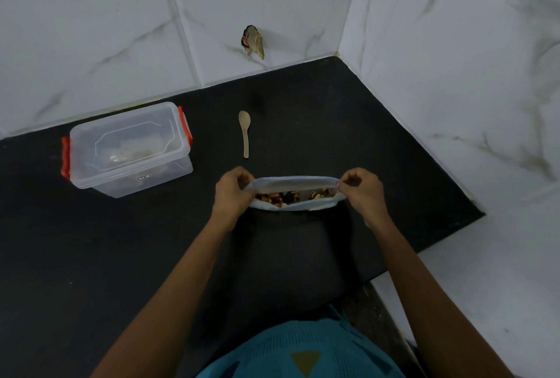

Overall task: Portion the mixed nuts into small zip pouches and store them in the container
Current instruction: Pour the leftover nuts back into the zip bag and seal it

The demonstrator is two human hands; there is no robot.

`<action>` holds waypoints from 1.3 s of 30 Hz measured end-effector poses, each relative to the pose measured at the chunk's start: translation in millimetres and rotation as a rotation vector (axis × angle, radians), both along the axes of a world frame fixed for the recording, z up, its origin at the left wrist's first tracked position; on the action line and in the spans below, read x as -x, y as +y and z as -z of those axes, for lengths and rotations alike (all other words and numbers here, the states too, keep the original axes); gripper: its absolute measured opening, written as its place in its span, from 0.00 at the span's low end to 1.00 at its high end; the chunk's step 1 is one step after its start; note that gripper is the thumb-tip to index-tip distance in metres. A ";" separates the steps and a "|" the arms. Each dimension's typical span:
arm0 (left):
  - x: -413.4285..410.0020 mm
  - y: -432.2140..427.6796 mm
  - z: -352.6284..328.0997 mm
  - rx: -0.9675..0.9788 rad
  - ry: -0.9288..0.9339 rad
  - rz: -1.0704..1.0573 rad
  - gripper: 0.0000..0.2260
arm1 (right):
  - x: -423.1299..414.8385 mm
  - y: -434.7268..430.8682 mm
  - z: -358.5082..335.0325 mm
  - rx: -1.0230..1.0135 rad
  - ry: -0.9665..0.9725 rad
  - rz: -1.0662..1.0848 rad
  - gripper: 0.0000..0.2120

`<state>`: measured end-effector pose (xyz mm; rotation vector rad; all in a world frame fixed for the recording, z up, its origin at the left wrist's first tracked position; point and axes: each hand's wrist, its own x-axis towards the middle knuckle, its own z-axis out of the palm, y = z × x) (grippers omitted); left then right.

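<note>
I am holding the big bag (292, 194) of nuts open with both of my hands. My left hand (231, 191) pinches the left end of the bag's top. My right hand (362, 191) pinches the right end. My fingers are closed tight on the edge on each side, and the top is pulled wide.

I can look down into the bag and see the nuts (289, 195) inside. They are brown and dark and all mixed up. The bag stands on the black counter (121, 256), right in front of me. Its body is dark, so it is hard to see against the counter.

The spoon (245, 132) lies flat on the counter, just behind the bag. Nobody is touching it. The clear box (128, 148) with the red clips sits off to my left, well apart from the bag. Its lid looks like it is on. I think there is something pale inside, but I cannot tell what it is.

I do not see any small pouches out on the counter. Maybe they are in the box.

So I think I am at the start. The bag is open, but no nuts have been scooped yet.

Next I think I need a small pouch and the spoon. One hand must let go of the bag for that. The bag might flop shut or tip over then, so I should let go slowly.
</note>
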<state>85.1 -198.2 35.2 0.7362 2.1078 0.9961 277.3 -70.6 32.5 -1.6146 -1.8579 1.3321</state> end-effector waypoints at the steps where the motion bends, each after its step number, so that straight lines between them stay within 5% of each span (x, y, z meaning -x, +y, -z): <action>1: -0.5 1.2 0.5 0.009 0.121 0.003 0.08 | 0.5 -0.4 -1.0 -0.048 -0.038 -0.026 0.06; 6: -3.1 6.5 -1.1 0.106 0.453 0.039 0.11 | 3.2 -4.2 -3.3 -0.234 -0.149 -0.111 0.09; 10: 4.3 6.0 -1.7 0.268 0.193 0.096 0.10 | 0.9 0.0 -6.4 -0.117 -0.151 -0.063 0.11; 16: 5.0 6.5 -10.2 0.189 -0.255 0.154 0.08 | -3.8 2.9 -9.9 0.094 -0.099 0.009 0.11; 22: 0.9 5.5 -5.8 0.281 0.014 0.140 0.05 | -5.6 -1.5 -10.4 0.176 -0.147 0.006 0.14; 30: 7.1 -7.3 -16.1 -0.032 -0.983 -0.063 0.08 | -27.7 1.8 -22.9 0.643 0.519 0.190 0.09; 34: 4.0 -13.6 -9.4 -0.069 -1.021 -0.100 0.07 | -32.2 1.8 -22.1 0.793 0.699 0.241 0.09; 39: -6.4 -10.9 -4.6 -0.072 -0.987 -0.110 0.04 | -29.8 -0.8 -14.7 0.785 0.614 0.252 0.04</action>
